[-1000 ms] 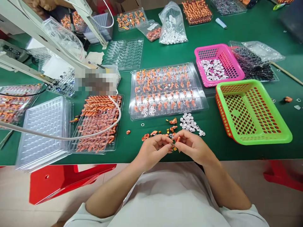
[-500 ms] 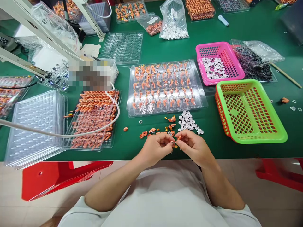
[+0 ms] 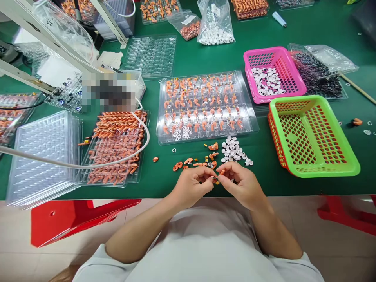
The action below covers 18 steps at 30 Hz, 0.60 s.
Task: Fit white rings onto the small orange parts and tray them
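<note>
Close to the table's front edge, my left hand [image 3: 194, 182] and my right hand [image 3: 243, 183] meet fingertip to fingertip. Both are closed in a pinch on a small orange part [image 3: 222, 172], mostly hidden by the fingers. A bit of yellow shows just below them. Just beyond lie loose orange pieces [image 3: 188, 161] and small yellow bits, with a heap of white round caps [image 3: 231, 149] above my right hand. Farther back sits a clear compartment tray [image 3: 249, 117] holding rows of curved orange parts and some white rings.
At right stand a pink basket [image 3: 301, 88] with white caps and a green basket [image 3: 354, 166] stacked on a red one. Left are a tray of orange parts [image 3: 114, 156], stacked clear trays [image 3: 44, 149] and a pale cable [image 3: 88, 167]. Bags [image 3: 216, 27] lie at the back.
My hands keep nearly the same pinch, with only slight finger movement. The whole view has shifted a little; the things on the table stay in place.
</note>
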Available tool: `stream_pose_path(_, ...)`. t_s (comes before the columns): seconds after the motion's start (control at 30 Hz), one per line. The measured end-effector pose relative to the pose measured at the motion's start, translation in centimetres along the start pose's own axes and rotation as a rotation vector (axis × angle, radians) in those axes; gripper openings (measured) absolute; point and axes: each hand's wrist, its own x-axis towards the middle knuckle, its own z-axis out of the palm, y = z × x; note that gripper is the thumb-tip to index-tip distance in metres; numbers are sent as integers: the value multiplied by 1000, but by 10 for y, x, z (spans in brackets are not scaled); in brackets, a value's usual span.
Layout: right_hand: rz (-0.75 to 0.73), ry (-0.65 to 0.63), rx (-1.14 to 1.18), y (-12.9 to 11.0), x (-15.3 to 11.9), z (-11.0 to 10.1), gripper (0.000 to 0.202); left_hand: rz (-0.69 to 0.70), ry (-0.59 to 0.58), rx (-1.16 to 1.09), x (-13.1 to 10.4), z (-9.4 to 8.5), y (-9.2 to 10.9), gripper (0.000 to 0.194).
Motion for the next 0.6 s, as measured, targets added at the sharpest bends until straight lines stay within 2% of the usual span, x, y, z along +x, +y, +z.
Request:
stream_pose_path(0.1, 4, 6, 82, 2, 0, 0, 12, -33, -6, -106, 2, -2, 0, 12)
stream_pose_path(0.27, 62, -3, 249, 2, 1, -3, 17, -62, -82, -245, 3, -4, 13, 14)
stream_pose_path(0.4, 77, -57, 272, -1, -1, -7, 18, -8, -67, -150, 0, -4, 16, 13)
stream_pose_path(0.5, 21, -98, 238, 1, -6, -11, 20, 29, -58, -73, -1, -4, 11, 13)
stream_pose_path(0.6, -61, -70, 175, 5, -11, -15, 42, 36, -43, -62, -1, -5, 9, 12)
